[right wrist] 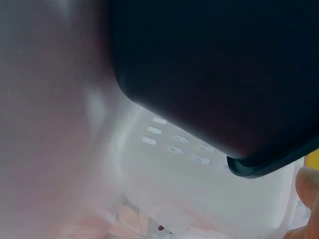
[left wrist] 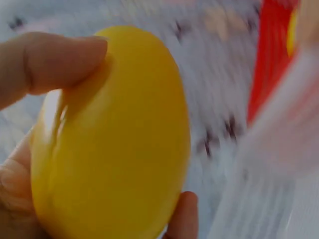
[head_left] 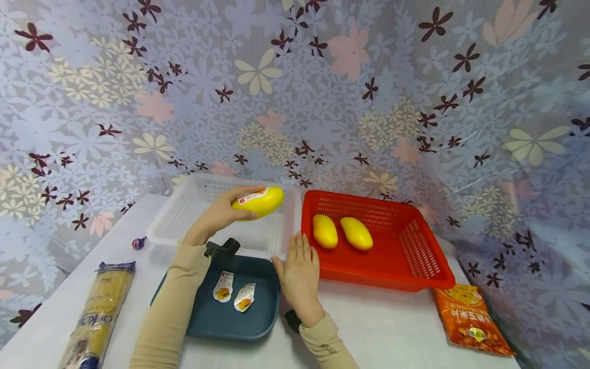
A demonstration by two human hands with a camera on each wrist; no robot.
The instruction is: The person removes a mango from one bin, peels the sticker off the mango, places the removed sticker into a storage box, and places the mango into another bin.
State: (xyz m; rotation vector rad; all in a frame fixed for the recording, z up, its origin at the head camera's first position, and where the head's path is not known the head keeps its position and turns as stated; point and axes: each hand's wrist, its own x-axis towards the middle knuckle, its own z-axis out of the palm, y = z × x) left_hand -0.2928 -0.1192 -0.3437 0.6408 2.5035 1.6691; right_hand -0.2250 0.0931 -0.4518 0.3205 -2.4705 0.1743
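My left hand (head_left: 216,218) grips a yellow mango (head_left: 268,203) with a white and red label, held above the white basket (head_left: 159,228). In the left wrist view the mango (left wrist: 117,144) fills the middle, with the thumb on its upper side. My right hand (head_left: 300,274) lies with fingers straight and together between the dark blue tray (head_left: 230,325) and the red basket (head_left: 382,277). It holds nothing; whether its fingertips touch the red rim I cannot tell. Two more mangoes, one left (head_left: 324,231) and one right (head_left: 357,233), lie inside the red basket.
Two white stickers with food pictures, one left (head_left: 223,287) and one right (head_left: 245,297), lie in the dark tray. A long pack of pasta (head_left: 101,312) and a small purple-wrapped candy (head_left: 139,243) are at left. An orange snack bag (head_left: 472,318) lies at right. Floral cloth (head_left: 295,102) hangs behind.
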